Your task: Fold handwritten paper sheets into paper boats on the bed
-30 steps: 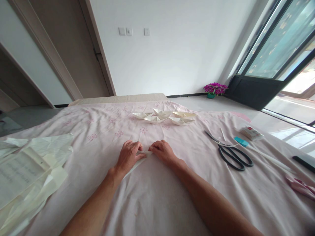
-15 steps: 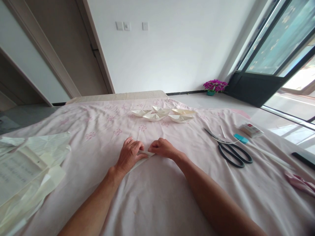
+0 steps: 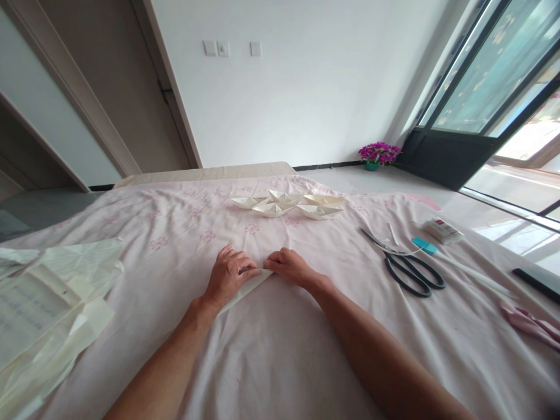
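A folded piece of pale paper [image 3: 249,289] lies low over the cloth between my hands. My left hand [image 3: 231,274] is closed on its left part, thumb along the upper edge, and hides some of it. At the paper's upper right tip, the curled fingers of my right hand [image 3: 286,265] pinch it. Beyond my hands, several folded paper boats [image 3: 275,209] sit close together on the pink-patterned cloth [image 3: 280,350].
Black-handled scissors [image 3: 413,274] lie at the right, beside a blue object [image 3: 424,245] and a small white box [image 3: 441,230]. Crumpled paper sheets [image 3: 87,274] spread at the left. Purple flowers [image 3: 380,153] stand on the floor by the wall.
My left thumb has slid up and along the paper's edge, so more of the paper shows below it. My right hand stays at the tip. The view has shifted slightly.
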The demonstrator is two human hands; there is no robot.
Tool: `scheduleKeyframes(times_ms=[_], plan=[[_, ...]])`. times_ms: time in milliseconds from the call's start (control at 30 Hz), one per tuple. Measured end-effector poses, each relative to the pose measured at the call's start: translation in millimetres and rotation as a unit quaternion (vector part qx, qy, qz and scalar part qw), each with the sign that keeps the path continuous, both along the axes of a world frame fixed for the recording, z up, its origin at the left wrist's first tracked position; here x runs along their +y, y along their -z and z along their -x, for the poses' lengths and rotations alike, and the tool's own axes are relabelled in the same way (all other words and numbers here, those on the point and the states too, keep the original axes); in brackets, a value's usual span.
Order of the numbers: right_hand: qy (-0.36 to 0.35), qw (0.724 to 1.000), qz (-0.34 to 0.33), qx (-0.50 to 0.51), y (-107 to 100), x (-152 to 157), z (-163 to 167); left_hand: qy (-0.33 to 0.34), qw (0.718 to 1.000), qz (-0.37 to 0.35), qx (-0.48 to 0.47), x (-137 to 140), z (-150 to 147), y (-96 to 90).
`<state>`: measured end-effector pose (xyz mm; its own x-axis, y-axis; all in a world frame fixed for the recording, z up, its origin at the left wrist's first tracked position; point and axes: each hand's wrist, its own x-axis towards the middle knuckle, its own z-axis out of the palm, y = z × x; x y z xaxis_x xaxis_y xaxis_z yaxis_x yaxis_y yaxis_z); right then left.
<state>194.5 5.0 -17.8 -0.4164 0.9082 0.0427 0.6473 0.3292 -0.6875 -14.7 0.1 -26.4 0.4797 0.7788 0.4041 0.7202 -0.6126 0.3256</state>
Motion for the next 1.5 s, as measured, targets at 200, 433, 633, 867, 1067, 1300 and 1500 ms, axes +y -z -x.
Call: scheduleKeyframes(times_ms=[200,433,633,867,1067,1300,1500], plan=[[-0.039,0.953,0.119,0.276,-4,-8,-8,-0.045,0.993,0.021,-0.108,3,5,-1.0],[0.032,0.927,0.057,0.369,-2,-15,15,-0.057,0.984,0.041,-0.164,1,4,-0.7],[0.096,0.938,0.012,0.332,-8,-22,24,-0.062,0.985,0.043,-0.155,-3,1,-4.6],[0.115,0.929,-0.001,0.353,-11,-21,24,-0.029,0.994,0.033,-0.101,-3,3,-20.2],[0.088,0.911,0.073,0.397,-9,-17,27,-0.099,0.975,0.098,-0.173,-8,-5,-35.6],[0.066,0.933,0.108,0.336,3,-18,34,-0.09,0.917,0.25,-0.299,-12,-11,-33.5],[0.073,0.932,0.128,0.331,2,-18,36,-0.069,0.885,0.297,-0.352,-10,-13,-29.8]])
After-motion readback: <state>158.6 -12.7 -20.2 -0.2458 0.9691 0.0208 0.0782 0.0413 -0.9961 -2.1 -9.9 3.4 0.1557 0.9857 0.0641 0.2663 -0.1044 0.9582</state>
